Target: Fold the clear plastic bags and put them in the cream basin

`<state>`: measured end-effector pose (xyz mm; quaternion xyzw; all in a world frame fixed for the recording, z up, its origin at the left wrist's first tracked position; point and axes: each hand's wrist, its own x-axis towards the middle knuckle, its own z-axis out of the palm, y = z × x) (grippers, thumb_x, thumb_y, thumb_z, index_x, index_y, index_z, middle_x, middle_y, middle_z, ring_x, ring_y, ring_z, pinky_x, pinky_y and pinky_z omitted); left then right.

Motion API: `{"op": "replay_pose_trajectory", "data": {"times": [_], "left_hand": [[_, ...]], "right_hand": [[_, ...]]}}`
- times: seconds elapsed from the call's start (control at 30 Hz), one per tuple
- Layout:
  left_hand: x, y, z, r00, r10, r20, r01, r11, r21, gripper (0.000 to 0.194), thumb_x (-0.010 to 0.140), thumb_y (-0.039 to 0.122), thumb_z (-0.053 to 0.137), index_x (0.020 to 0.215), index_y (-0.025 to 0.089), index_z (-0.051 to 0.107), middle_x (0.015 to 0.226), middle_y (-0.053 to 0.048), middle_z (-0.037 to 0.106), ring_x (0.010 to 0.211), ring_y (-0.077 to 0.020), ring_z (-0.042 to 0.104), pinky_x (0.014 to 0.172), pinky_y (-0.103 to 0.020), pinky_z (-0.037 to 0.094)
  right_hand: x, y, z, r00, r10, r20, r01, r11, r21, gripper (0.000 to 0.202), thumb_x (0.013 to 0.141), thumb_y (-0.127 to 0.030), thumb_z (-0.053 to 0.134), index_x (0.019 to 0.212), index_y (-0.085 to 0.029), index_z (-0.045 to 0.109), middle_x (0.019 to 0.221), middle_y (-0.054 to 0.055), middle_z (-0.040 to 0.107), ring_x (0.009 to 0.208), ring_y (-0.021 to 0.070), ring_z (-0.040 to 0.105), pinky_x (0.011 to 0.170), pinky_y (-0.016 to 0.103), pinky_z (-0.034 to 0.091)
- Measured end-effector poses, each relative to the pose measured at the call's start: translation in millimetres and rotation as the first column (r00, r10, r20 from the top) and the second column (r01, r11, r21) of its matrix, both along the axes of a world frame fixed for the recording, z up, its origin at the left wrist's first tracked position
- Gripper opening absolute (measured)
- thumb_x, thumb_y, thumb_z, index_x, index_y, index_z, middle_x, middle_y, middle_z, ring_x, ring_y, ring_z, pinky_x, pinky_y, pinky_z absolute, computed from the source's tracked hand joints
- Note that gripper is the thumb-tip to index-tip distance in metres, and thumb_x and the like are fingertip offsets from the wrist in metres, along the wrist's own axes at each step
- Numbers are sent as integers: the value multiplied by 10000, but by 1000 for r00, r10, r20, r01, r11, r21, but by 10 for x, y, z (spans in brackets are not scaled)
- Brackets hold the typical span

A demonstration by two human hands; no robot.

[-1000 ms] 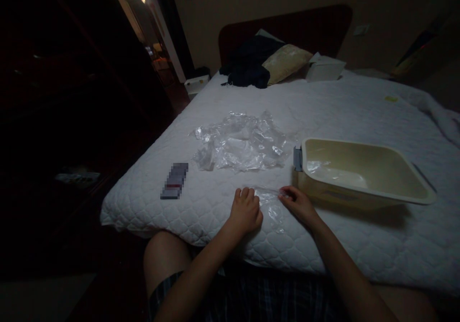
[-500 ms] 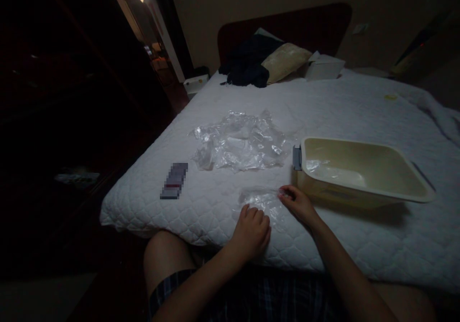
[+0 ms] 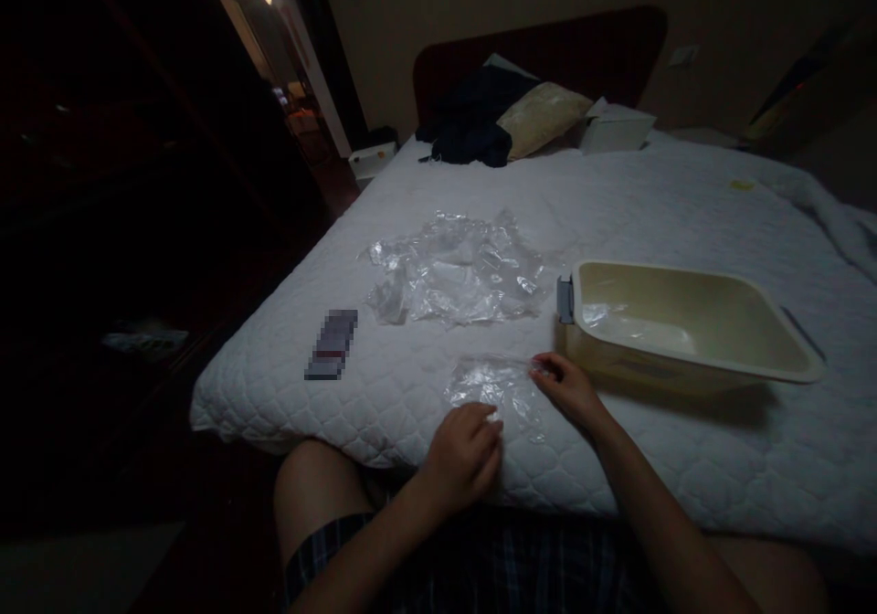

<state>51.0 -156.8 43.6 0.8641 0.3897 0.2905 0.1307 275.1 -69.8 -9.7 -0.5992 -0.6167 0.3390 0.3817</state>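
Observation:
A small clear plastic bag (image 3: 490, 381) lies crumpled on the bed in front of me. My right hand (image 3: 565, 393) pinches its upper right corner between thumb and fingers. At the bag's near edge, my left hand (image 3: 467, 449) is curled, its fingertips closed on the film; the exact grip is partly hidden. Beyond both hands, a larger heap of clear plastic bags (image 3: 459, 271) is spread over the quilted cover.
A cream plastic bin (image 3: 685, 372) with grey handle clips stands close to my right hand. A blurred-out phone-like object (image 3: 332, 344) lies to the left. Dark clothing (image 3: 472, 121), a beige pillow (image 3: 544, 119) and a white box (image 3: 620, 128) sit by the headboard (image 3: 548, 43).
My left hand has drawn slightly left and toward me, uncovering more of the small bag, which now lies flatter and wider. My right hand has stayed at its corner.

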Motion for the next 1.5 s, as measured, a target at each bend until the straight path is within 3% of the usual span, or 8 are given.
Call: {"op": "replay_pose_trajectory", "data": {"times": [0.07, 0.17, 0.3, 0.53, 0.8, 1.0, 1.2, 1.5], "left_hand": [[-108, 211, -2, 965, 237, 112, -227, 969, -96, 312, 783, 178, 467, 1094, 184, 499, 1142, -128, 508, 1066, -236, 459, 907, -411, 376], [-265, 617, -60, 889, 396, 232, -313, 893, -324, 450, 690, 214, 599, 1125, 195, 484, 1126, -96, 510, 1062, -237, 455, 915, -404, 363], [-368, 1051, -157, 854, 372, 363, -36, 739, -673, 501, 562, 222, 715, 1034, 168, 556, 886, -51, 593, 804, -179, 551, 749, -301, 425], [-350, 1193, -217, 746, 449, 492, 250, 495, -832, 274, 572, 309, 713, 725, 129, 573, 605, 7, 533, 479, -81, 482, 463, -206, 335], [-319, 1219, -359, 697, 526, 488, 114, 590, -799, 299, 551, 353, 718, 677, 130, 566, 534, 35, 505, 441, -62, 438, 431, -189, 280], [-371, 1189, -269, 691, 499, 523, 246, 519, -819, 337, 612, 391, 689, 785, 130, 565, 607, 20, 524, 470, -56, 453, 442, -183, 314], [-539, 1223, -238, 756, 372, 538, 357, 454, -816, 575, 482, 174, 782, 1008, 146, 552, 901, -33, 555, 639, -72, 531, 597, -215, 426], [-507, 1212, -335, 749, 383, 540, 297, 534, -791, 541, 541, 177, 735, 1045, 156, 540, 838, -9, 528, 577, -47, 506, 540, -190, 403]], "right_hand": [[-5, -6, 12, 1000, -4, -15, 4, 1000, -9, 288, 682, -364, 571, 888, -164, 584, 727, 30, 581, 582, 135, 481, 540, 258, 417], [-11, -7, 22, 999, -25, -44, 25, 1000, -8, 294, 670, -362, 585, 889, -166, 586, 741, 31, 583, 603, 140, 494, 562, 265, 427], [-10, 1, 37, 994, -11, -107, 9, 1000, -20, 323, 662, -361, 596, 922, -169, 584, 747, 25, 574, 607, 133, 498, 565, 257, 433], [-4, 19, 45, 982, 17, -190, -28, 998, -59, 384, 637, -372, 630, 959, -167, 584, 802, 38, 584, 613, 128, 520, 548, 247, 434], [-13, 7, 86, 973, 25, -229, -51, 992, -112, 414, 672, -400, 613, 1016, -176, 567, 818, 33, 565, 644, 124, 529, 568, 241, 444], [-25, 15, 76, 982, 10, -189, -34, 992, -123, 395, 643, -371, 632, 979, -168, 583, 813, 34, 568, 604, 118, 514, 536, 241, 438], [-34, 14, 50, 983, 12, -185, -27, 996, -81, 368, 688, -403, 588, 980, -179, 576, 768, 17, 545, 612, 122, 508, 528, 231, 428], [-10, -22, -22, 995, 30, -91, -28, 999, 27, 475, 641, -321, 648, 1083, -194, 533, 729, -3, 531, 580, 122, 494, 552, 254, 430]]}}
